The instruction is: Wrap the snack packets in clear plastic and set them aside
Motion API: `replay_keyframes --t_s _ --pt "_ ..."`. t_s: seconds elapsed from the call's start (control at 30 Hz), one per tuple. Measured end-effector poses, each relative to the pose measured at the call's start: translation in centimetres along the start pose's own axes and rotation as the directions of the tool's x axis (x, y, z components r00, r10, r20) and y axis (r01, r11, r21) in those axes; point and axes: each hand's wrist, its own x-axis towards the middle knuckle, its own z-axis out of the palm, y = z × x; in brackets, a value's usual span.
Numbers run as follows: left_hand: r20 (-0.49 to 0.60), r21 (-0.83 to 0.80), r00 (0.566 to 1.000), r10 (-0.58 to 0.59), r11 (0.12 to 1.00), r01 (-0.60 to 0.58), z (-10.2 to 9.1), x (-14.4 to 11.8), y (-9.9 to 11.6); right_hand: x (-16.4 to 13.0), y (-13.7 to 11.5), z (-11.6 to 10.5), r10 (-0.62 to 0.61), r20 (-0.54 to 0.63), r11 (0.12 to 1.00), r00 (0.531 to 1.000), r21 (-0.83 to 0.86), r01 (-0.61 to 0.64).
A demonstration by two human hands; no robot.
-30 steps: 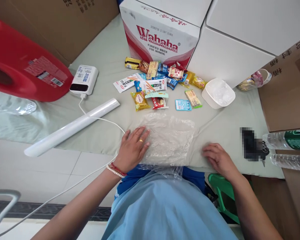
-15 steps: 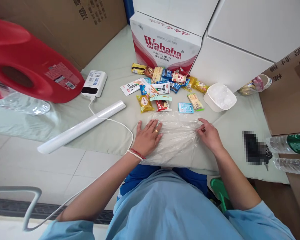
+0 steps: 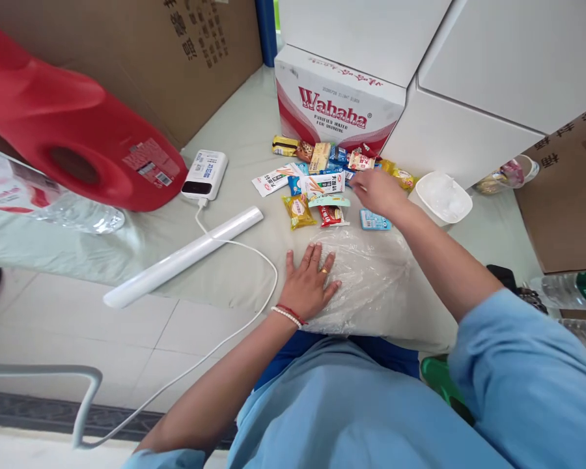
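A clear plastic bag (image 3: 371,280) lies spread along the front edge of the cloth-covered surface. My left hand (image 3: 308,283) rests flat on its left part, fingers spread. Over the heap of wrapped snacks, my right hand (image 3: 378,190) reaches in from the right; its fingers are slightly bent and apart, close to a blue packet (image 3: 349,176). Around it lie white snack sleeves (image 3: 322,184), a yellow packet (image 3: 299,212), a red packet (image 3: 333,215) and a light-blue packet (image 3: 375,220). My right hand and forearm hide some of the packets.
Behind the snacks stands a Wahaba-style water carton printed Wahaha (image 3: 336,104). A white tub (image 3: 444,197) holding clear plastic sits at right. To the left are a white roll (image 3: 185,257), a power bank (image 3: 205,174) with its cable, and a large red jug (image 3: 78,143).
My right hand has let go of the bag's right side and moved up and left to the snacks. My left hand stays flat on the bag. The camera view has shifted slightly.
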Motion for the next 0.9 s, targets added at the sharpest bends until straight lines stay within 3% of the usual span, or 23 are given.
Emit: replay_keyframes --t_s 0.1,0.23,0.3,0.43,0.5,0.57,0.73,0.8,0.9 --pt "-0.005 0.0 1.0 0.001 1.0 -0.001 -0.1 0.0 0.0 5.6 -2.7 2.5 -0.12 0.026 0.989 0.992 -0.084 0.122" --pt "0.003 -0.01 1.0 -0.001 1.0 0.001 -0.3 0.0 0.0 8.6 -3.6 4.8 -0.182 0.122 0.969 0.976 -0.145 0.199" --pt "0.004 -0.018 1.0 0.004 1.0 -0.004 -0.3 -0.1 -0.1 9.5 -2.5 4.3 -0.185 0.113 0.97 0.976 -0.138 0.2" --pt "0.011 -0.027 1.0 0.014 1.0 -0.014 -0.3 -0.1 -0.3 12.7 0.1 1.4 -0.213 0.089 0.976 0.973 -0.025 0.216" --pt "0.017 -0.03 1.0 0.013 0.999 -0.013 -0.3 -0.1 -0.3 15.1 -0.2 0.5 -0.266 0.1 0.964 0.959 0.029 0.264" --pt "0.025 -0.03 1.0 0.01 1.0 -0.009 -0.3 -0.1 -0.3 17.5 -2.1 0.7 -0.344 0.128 0.939 0.93 0.068 0.338" --pt "0.044 -0.037 0.999 0.003 0.999 -0.002 -0.5 0.0 -0.2 21.6 -9.0 5.4 -0.46 0.272 0.886 0.845 0.075 0.458" --pt "0.05 -0.043 0.999 -0.001 0.999 0.003 -0.6 0.0 -0.3 22.2 -9.9 7.4 -0.467 0.331 0.877 0.82 0.049 0.479" --pt "0.055 -0.054 0.998 0.003 0.999 0.0 -0.6 0.0 -0.3 22.7 -9.2 8.9 -0.489 0.367 0.859 0.791 0.046 0.51"
